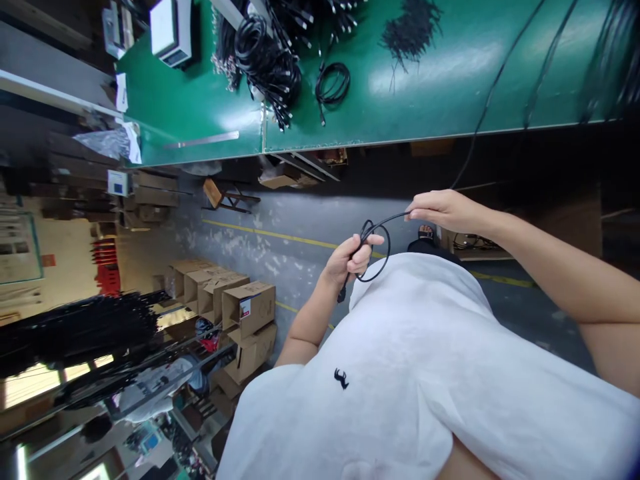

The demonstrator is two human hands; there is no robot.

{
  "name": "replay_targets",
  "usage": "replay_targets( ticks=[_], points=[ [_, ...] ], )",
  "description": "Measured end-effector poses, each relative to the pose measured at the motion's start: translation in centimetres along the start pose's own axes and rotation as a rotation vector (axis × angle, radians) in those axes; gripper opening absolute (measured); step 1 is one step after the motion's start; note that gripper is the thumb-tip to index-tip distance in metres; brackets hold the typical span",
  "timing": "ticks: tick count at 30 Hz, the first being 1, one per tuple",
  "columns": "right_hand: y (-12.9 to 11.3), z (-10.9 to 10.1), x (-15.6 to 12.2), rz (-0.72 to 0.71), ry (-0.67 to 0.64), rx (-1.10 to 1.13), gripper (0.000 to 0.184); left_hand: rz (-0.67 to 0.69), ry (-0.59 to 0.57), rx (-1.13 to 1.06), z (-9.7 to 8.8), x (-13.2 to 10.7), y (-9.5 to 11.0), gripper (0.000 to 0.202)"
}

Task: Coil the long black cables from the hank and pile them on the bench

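Our left hand (pixel 350 257) has its fingers curled round a black cable (pixel 395 217), one finger sticking out past the loops. Our right hand (pixel 445 207) pinches the same cable between thumb and fingertips, with no gap that we can see. The cable is in front of our shirt (pixel 400 347), over the floor and short of the table (pixel 450 87).

We judge the step in hand to be coiling. To do it well, we should keep the left hold firm enough to trap each turn but loose enough to take another, and match every loop to the first. The right fingers do best to guide the strand without pulling hard, rolling it slightly so that no twist builds up. The loose tail could snag on the table's edge, so it wants a little slack.

The plug (pixel 341 295) hangs below our left hand, pointing down and slightly left in the view, back toward our body. Being looped, the cable has no single long axis: between our hands it runs mostly left to right, rising a little to the right. Past the right hand, a length runs up and right, away from us, over the edge and across the table. A small coil (pixel 331 100) lies there near the edge, beside a heap of cables (pixel 270 60).
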State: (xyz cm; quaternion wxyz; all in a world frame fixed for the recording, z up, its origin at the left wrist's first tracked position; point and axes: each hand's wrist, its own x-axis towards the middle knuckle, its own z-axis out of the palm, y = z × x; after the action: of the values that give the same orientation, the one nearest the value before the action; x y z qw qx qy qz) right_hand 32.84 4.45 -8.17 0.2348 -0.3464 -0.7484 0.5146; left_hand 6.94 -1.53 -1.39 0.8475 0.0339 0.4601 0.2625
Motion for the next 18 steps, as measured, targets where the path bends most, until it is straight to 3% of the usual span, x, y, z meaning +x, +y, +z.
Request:
replay_targets(
  ticks=[4,6,8,12,18],
  points=[
    [-0.4,-0.1,1.7,-0.095,-0.057,-0.073,0.043,-0.098,-0.150,0.097,-0.2,0.6,-0.8,0.050],
    [0.9,-0.5,2.3,-0.112,-0.086,-0.093,0.045,-0.129,-0.188,0.101,-0.5,0.5,-1.2,0.053],
    [3.4,-1.3,2.1,-0.094,-0.084,-0.164,0.048,-0.109,-0.154,0.068,-0.9,-0.1,-1.2,0.057],
    [8.7,-3.4,-1.0,0.092,0.051,-0.484,0.048,0.203,0.009,-0.110,-1.5,-1.6,0.2,0.048],
    [12.1,-7.2,-7.1,0.192,-0.021,-0.686,0.041,0.424,0.108,-0.222,-2.5,-3.3,1.0,0.043]
  ],
)
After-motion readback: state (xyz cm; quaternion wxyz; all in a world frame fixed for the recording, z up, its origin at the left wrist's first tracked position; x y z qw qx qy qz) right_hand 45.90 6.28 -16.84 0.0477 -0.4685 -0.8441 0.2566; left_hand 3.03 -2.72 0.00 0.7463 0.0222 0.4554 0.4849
